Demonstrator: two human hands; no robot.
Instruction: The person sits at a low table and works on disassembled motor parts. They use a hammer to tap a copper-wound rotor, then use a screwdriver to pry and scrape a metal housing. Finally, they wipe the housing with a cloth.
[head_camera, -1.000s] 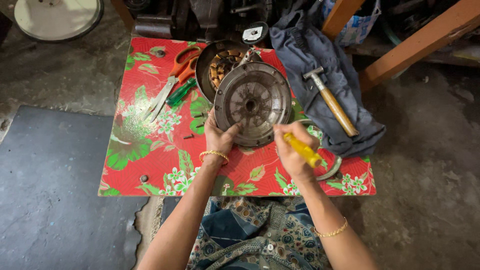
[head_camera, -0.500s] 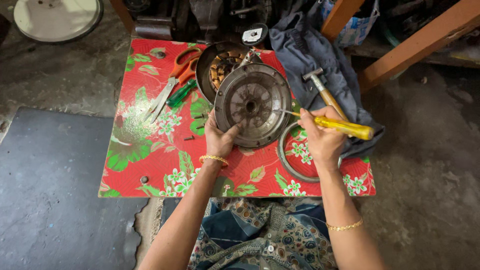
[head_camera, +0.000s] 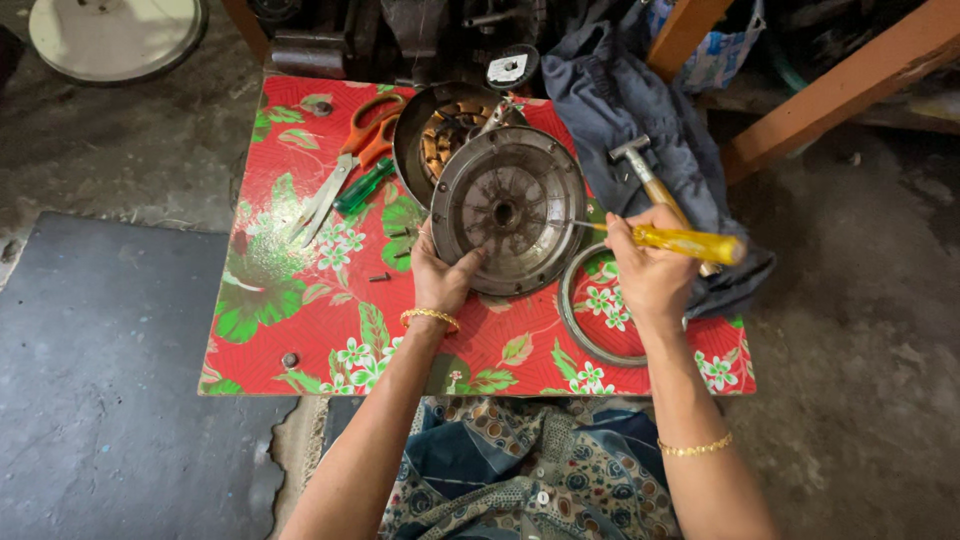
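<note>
A round grey metal motor housing (head_camera: 508, 210) lies on the low table with the red flowered cover (head_camera: 300, 310). My left hand (head_camera: 443, 275) grips its near left rim. My right hand (head_camera: 648, 270) holds a yellow-handled screwdriver (head_camera: 680, 241) level, and its thin shaft points left, with the tip at the housing's right rim. A grey metal ring (head_camera: 592, 330) lies flat on the table just below the housing, partly under my right hand.
A second round part with copper windings (head_camera: 445, 135) sits behind the housing. Orange-handled scissors (head_camera: 345, 165) and a green tool (head_camera: 365, 185) lie at the left. A hammer (head_camera: 645, 175) rests on a blue-grey cloth (head_camera: 620, 100). Small screws (head_camera: 380, 277) dot the table. Wooden beams (head_camera: 830, 90) cross at the right.
My right hand has swung the screwdriver from pointing down near the ring to lying level, its tip now at the housing's right rim. My left hand has kept its hold.
</note>
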